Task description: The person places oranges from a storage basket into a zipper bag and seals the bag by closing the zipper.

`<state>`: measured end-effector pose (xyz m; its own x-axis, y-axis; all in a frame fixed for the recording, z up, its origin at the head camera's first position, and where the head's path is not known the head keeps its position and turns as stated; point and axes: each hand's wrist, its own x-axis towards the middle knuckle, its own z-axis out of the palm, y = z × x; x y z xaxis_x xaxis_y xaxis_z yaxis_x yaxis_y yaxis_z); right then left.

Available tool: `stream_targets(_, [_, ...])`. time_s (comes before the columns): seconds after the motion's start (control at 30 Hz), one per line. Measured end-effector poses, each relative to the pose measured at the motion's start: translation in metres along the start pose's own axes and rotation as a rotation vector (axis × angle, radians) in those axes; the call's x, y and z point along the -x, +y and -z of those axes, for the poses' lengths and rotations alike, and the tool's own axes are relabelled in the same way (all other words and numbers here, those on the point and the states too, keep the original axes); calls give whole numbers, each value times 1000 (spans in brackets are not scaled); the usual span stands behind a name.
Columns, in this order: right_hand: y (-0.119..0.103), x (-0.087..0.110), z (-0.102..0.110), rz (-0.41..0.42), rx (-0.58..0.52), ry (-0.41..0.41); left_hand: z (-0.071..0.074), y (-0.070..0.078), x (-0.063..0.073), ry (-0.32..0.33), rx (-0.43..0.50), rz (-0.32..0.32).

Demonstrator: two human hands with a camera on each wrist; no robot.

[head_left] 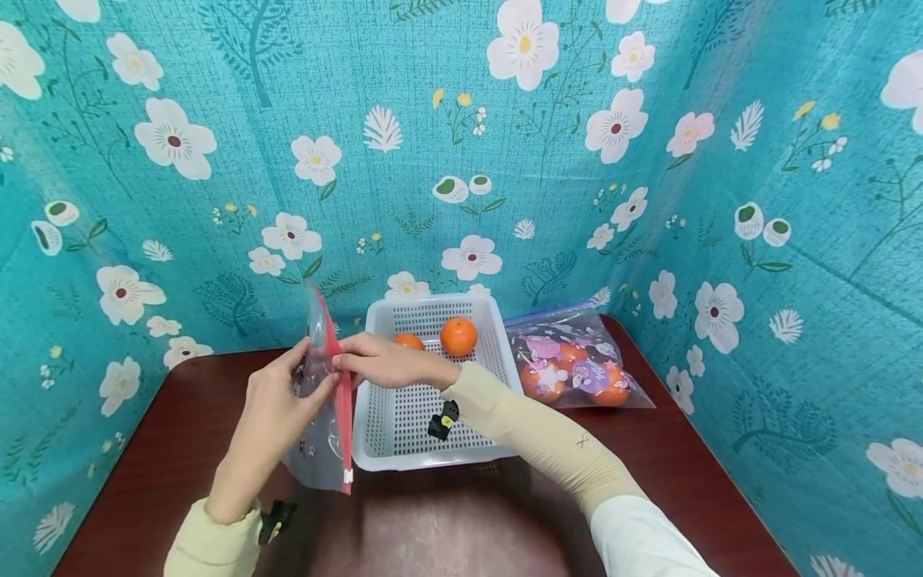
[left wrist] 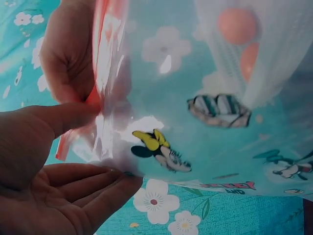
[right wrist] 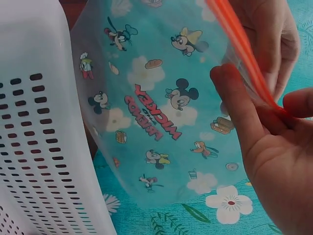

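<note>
A clear zip bag (head_left: 317, 453) with cartoon prints hangs upright left of the basket, its red zip edge (head_left: 344, 425) turned toward the right. My left hand (head_left: 270, 409) pinches that edge, thumb on one side and fingers spread along the bag's face. From the right, my right hand (head_left: 385, 361) pinches the red edge close to the left thumb. Through the film in the left wrist view, two oranges (left wrist: 238, 25) show beyond the bag. A small white slider (head_left: 348, 476) sits at the near end of the zip. Printed figures cover the bag (right wrist: 161, 117) in the right wrist view.
A white perforated basket (head_left: 433, 461) stands mid-table, with oranges (head_left: 458, 336) at its far end. Right of it lies a purple-topped zip bag (head_left: 577, 353) with several oranges inside. Floral teal cloth (head_left: 404, 160) hangs behind the dark red table (head_left: 187, 425) and along its sides.
</note>
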<state>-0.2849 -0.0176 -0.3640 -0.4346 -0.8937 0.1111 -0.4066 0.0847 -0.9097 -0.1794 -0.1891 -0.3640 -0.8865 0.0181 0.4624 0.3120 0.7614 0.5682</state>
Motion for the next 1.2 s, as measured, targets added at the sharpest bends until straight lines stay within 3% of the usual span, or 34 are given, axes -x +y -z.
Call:
stream_targets(0.23, [2, 0, 0, 25, -20, -9, -1, 2, 1, 25, -1, -15])
stream_targets(0.53, [1, 1, -1, 6, -37, -3, -11, -3, 2, -8, -7, -39])
stream_targets(0.73, [0, 2, -2, -4, -63, -4, -12, -3, 1, 46, -9, -41])
stream_targets(0.93, [1, 1, 0, 23, -16, -21, -8, -8, -2, 137, -49, -28])
stream_targets(1.1, [6, 1, 2, 42, 5, 35, -1, -16, -4, 160, -61, -18])
stream_targets(1.2, [10, 0, 4, 13, 22, 121, 6, -21, -3, 155, -58, -5])
